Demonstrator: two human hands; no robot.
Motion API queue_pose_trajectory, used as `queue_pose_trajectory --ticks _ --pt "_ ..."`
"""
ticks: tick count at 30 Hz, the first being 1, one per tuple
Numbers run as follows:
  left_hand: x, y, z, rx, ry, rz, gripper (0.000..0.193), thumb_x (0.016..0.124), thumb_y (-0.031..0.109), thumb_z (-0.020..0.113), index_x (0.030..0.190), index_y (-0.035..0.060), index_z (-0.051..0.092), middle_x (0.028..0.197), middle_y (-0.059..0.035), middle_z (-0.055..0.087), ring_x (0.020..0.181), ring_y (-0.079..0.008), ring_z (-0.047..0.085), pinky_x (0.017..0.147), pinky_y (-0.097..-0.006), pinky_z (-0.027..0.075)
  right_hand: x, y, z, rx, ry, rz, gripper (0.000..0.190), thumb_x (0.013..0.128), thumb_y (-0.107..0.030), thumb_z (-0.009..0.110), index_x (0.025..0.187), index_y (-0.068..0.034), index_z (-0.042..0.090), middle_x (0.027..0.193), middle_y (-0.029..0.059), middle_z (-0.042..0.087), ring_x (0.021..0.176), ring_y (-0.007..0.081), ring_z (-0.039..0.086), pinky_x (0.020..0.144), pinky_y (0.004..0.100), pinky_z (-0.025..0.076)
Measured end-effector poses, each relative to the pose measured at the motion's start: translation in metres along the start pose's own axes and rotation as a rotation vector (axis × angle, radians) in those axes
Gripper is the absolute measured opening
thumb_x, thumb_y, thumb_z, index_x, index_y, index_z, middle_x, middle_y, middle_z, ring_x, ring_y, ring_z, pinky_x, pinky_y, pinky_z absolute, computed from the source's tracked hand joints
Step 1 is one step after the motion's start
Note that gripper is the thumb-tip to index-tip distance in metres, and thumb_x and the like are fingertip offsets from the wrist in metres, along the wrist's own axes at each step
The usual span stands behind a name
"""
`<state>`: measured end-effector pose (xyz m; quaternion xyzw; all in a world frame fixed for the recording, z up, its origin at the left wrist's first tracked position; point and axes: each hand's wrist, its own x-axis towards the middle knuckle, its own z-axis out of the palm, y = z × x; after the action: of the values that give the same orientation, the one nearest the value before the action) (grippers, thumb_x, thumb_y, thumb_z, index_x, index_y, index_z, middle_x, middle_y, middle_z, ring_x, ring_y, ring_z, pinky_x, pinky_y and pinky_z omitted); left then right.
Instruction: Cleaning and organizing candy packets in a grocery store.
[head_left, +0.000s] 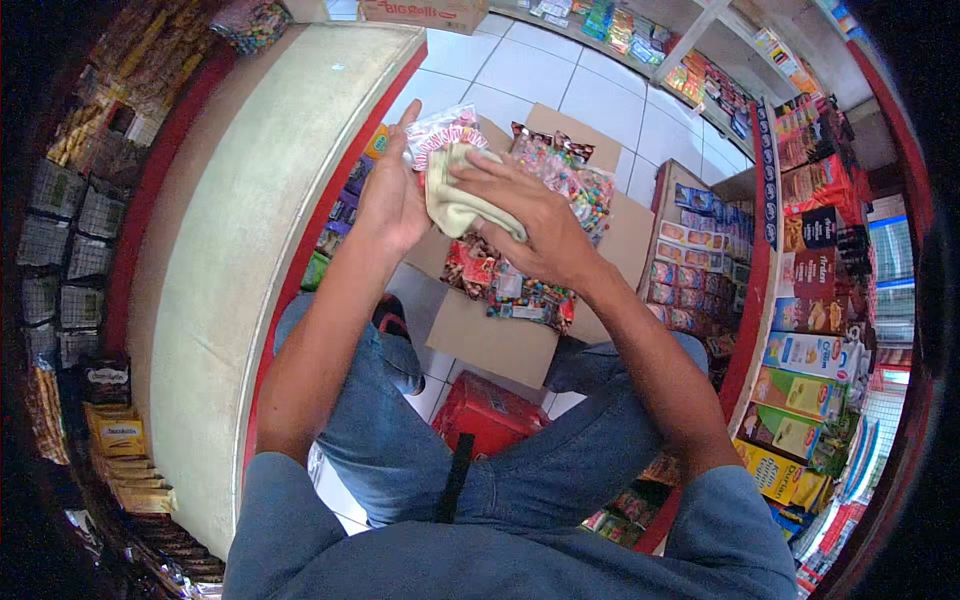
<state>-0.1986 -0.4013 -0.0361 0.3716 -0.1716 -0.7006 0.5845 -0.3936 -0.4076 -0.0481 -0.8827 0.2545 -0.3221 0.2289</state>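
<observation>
My left hand (394, 191) holds up a clear plastic packet (448, 135) printed with red lettering, its palm facing up. A folded pale yellow cloth (457, 196) lies over the packet's lower part, pressed there by my right hand (517, 202). How much of the packet the cloth hides cannot be told. Beneath both hands, several packs of colourful candy (570, 184) and red-brown packets (480, 270) lie on an opened cardboard box (487, 337) on the floor.
A pale counter (225, 187) with a red edge runs along my left. Shelves of boxed biscuits (810, 352) stand at the right, near a low rack of small packs (694, 255). Between my knees is a red stool or container (491, 412). A printed carton (424, 13) sits at the far end.
</observation>
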Motion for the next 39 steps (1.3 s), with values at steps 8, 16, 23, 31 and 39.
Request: queue_pose_trajectory --ticks 8,16,23,31,39 --pt "0.002 0.007 -0.001 0.007 -0.092 0.020 0.055 0.111 0.048 0.022 0.158 0.0220 0.034 0.149 -0.0150 0.051 0.132 -0.0303 0.056 0.111 -0.0505 0.047 0.004 0.002 -0.018 0.268 0.559 0.512 0.039 0.104 -0.023 0.055 0.135 0.001 0.060 0.115 0.0168 0.070 0.102 0.0188 0.066 0.090 0.0342 0.051" --pt "0.003 -0.007 0.009 0.007 0.004 0.098 0.054 0.112 0.046 0.021 0.152 0.0157 0.042 0.147 -0.0163 0.051 0.132 -0.0316 0.056 0.110 -0.0505 0.048 0.000 0.004 0.014 0.362 0.438 0.435 0.029 0.103 -0.021 0.058 0.123 0.000 0.062 0.099 0.0111 0.067 0.095 0.0185 0.064 0.086 0.0341 0.050" --pt "0.019 0.022 -0.024 -0.119 0.058 0.064 0.056 0.112 0.046 0.017 0.143 0.0124 0.049 0.139 -0.0172 0.058 0.126 -0.0335 0.061 0.107 -0.0545 0.050 -0.001 0.009 -0.007 0.353 0.245 0.549 0.035 0.095 -0.018 0.064 0.126 -0.002 0.064 0.098 0.0107 0.072 0.090 0.0153 0.067 0.082 0.0322 0.052" --pt "0.012 -0.013 -0.005 -0.006 -0.059 0.138 0.051 0.113 0.043 0.028 0.142 0.0064 0.048 0.139 -0.0185 0.057 0.121 -0.0299 0.063 0.105 -0.0497 0.052 0.004 -0.010 0.008 0.756 0.222 0.638 0.063 0.094 -0.022 0.075 0.147 -0.002 0.047 0.130 0.0097 0.064 0.118 0.0155 0.060 0.099 0.0336 0.049" --pt "-0.003 -0.049 0.017 0.334 -0.045 0.247 0.084 0.105 0.059 0.043 0.158 0.0006 0.014 0.150 -0.0178 0.039 0.139 -0.0260 0.041 0.114 -0.0416 0.036 0.000 0.000 0.000 0.153 0.254 0.491 0.047 0.090 -0.017 0.077 0.130 -0.003 0.059 0.116 0.0147 0.069 0.104 0.0242 0.068 0.092 0.0352 0.052"
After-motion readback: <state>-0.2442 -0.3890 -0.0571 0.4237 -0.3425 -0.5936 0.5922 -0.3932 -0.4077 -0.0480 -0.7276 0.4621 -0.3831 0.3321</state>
